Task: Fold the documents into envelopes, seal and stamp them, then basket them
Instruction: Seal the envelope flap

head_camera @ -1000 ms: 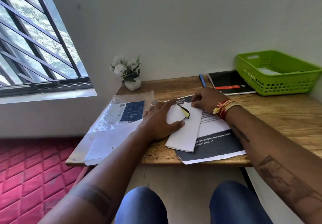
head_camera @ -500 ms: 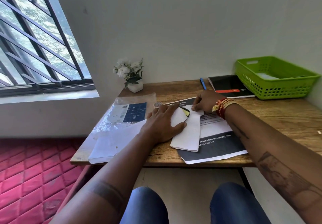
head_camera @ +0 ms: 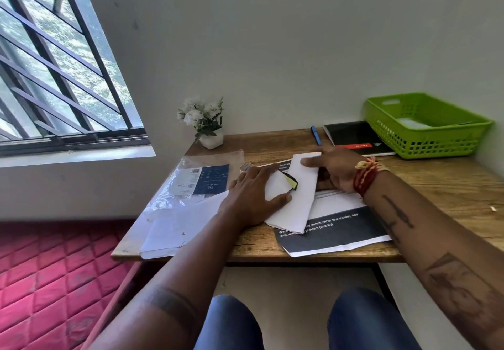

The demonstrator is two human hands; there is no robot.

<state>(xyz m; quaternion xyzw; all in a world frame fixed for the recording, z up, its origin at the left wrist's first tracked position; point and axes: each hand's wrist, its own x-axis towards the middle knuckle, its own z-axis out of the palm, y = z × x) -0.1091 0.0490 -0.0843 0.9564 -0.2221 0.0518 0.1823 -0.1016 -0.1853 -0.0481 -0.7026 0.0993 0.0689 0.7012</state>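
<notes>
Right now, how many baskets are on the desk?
1: the green basket at the desk's far right corner, beside the black notebook. No other shows.

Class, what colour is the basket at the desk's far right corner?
Bright green, with a lattice wall: the basket shows best in the head view.

Folded document (head_camera: 296,199) on printed sheet (head_camera: 338,229), basket (head_camera: 425,129) behind right.
</notes>
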